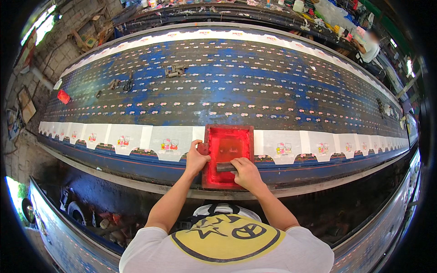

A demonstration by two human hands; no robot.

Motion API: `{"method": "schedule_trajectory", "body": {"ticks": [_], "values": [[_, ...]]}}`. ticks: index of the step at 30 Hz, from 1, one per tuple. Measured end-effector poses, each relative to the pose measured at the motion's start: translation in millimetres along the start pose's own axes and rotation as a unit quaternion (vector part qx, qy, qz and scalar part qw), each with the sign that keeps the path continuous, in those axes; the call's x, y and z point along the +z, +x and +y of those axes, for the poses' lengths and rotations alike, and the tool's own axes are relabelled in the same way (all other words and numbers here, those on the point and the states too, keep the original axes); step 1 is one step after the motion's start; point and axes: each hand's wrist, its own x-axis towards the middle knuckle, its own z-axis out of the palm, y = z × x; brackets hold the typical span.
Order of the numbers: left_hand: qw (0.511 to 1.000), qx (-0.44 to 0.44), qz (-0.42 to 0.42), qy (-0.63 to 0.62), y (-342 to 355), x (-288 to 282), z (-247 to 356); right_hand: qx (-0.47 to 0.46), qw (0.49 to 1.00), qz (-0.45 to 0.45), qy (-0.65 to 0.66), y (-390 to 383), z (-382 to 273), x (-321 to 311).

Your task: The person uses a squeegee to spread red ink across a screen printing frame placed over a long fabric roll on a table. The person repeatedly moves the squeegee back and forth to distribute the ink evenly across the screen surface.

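A red-stained screen printing frame lies over the near edge of the long table, straight in front of me. My left hand is closed on the frame's left side, around a small reddish block there. In my right hand is a dark squeegee, held crosswise inside the frame on the red mesh, towards its near end. Printed white fabric pieces lie in a row along the near edge on both sides of the frame. The frame hides whatever lies beneath it.
The long blue-black table bears rows of small printed marks. On it lie a red piece at the left and several short dark rolls farther back. Another person is at the far right, by a cluttered bench.
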Motion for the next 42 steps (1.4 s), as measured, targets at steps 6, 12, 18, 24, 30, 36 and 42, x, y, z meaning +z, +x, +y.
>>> {"method": "schedule_trajectory", "body": {"ticks": [6, 12, 18, 24, 30, 36, 42], "values": [[0.998, -0.038, -0.022, -0.035, 1.7, -3.5, 6.0, 0.002, 1.0, -0.022, 0.002, -2.6, -2.8, -3.2], [0.997, -0.035, -0.043, -0.051, 6.0, -4.9, 0.1, -0.002, 0.999, -0.042, -0.005, -5.6, -4.5, -1.0], [0.984, -0.076, -0.067, -0.149, 5.4, -8.5, 4.7, 0.011, 0.996, -0.084, 0.025, 22.4, 6.9, -12.1], [0.981, -0.075, -0.07, -0.163, 4.4, -9.8, 8.0, 0.021, 0.999, -0.031, -0.017, 110.4, 48.6, -0.7], [0.983, -0.081, -0.062, -0.152, 4.7, -8.3, 7.0, 0.008, 0.999, 0.011, -0.041, 55.6, 33.3, 27.8], [0.993, -0.037, -0.036, -0.103, 8.6, 1.7, -12.1, -0.043, 0.999, -0.021, -0.007, -7.0, -9.3, 6.1], [0.992, 0.003, -0.026, -0.124, -13.4, 40.6, 32.7, -0.01, 1.0, -0.024, 0.004, -13.9, 24.0, -46.3]]}}
